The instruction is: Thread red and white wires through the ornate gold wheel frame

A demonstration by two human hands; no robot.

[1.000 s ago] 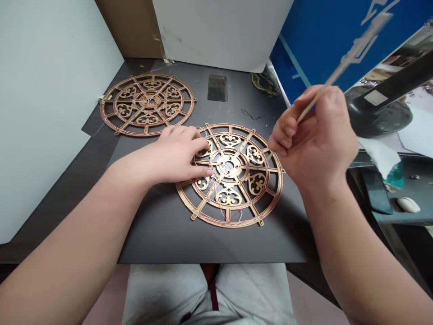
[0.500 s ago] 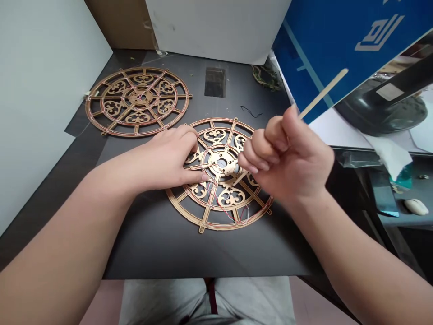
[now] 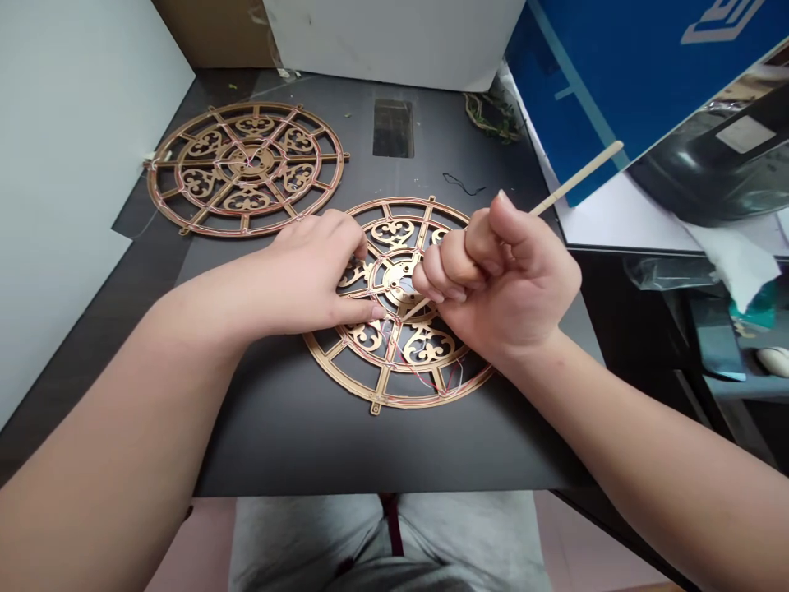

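A round openwork wooden wheel (image 3: 380, 382) with spokes and scroll cut-outs lies flat on the dark table in front of me. Thin red and white wires (image 3: 425, 380) run along its grooves, some loose near its front. My left hand (image 3: 320, 275) rests on the wheel's left side, fingers curled over it and thumb pressed down near the hub, beside the wires. In a fist, my right hand (image 3: 496, 275) grips a thin wooden stick (image 3: 579, 177). The stick's lower tip touches or nearly touches a spoke by my left thumb. Part of the wheel's right side is hidden behind this hand.
A second wired wooden wheel (image 3: 246, 232) lies at the back left. Behind stand a white panel (image 3: 382, 41) and a blue box (image 3: 555, 107). A dark thread (image 3: 462, 185) and a twig ring (image 3: 493, 117) lie farther back. A crumpled tissue (image 3: 736, 255) sits at the right.
My right hand has moved slightly left and lower, bringing the stick's tip closer to my left thumb. My left hand stays on the wheel. The view has shifted slightly.
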